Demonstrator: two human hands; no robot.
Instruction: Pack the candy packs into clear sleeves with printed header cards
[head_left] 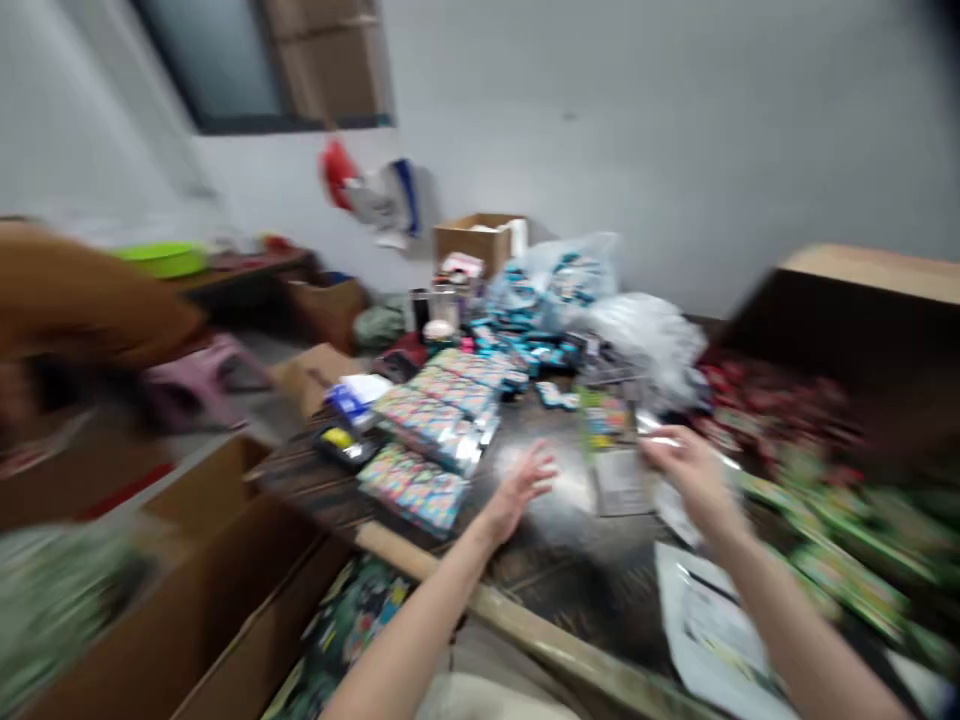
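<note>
My left hand (519, 488) hovers over the dark tabletop (555, 560), fingers spread and holding nothing. Left of it lie stacked flat packs with small colourful prints (442, 405), glossy as if wrapped in clear film. My right hand (688, 470) is closed, thumb and fingers pinched near a shiny edge; blur hides what is between them. Beside those fingertips is a colourful card (604, 418) with a pale sheet (622, 482) just below it. Under my right forearm rests a white printed bag (712, 625).
Small blue-and-black packets (517, 335) are heaped at the back beside clear plastic bags (645, 335). On the right, an open carton (855, 330) stands behind red packets (780, 405) and green packs (847, 580). Open cardboard boxes (202, 600) crowd the left, near a pink stool (206, 375).
</note>
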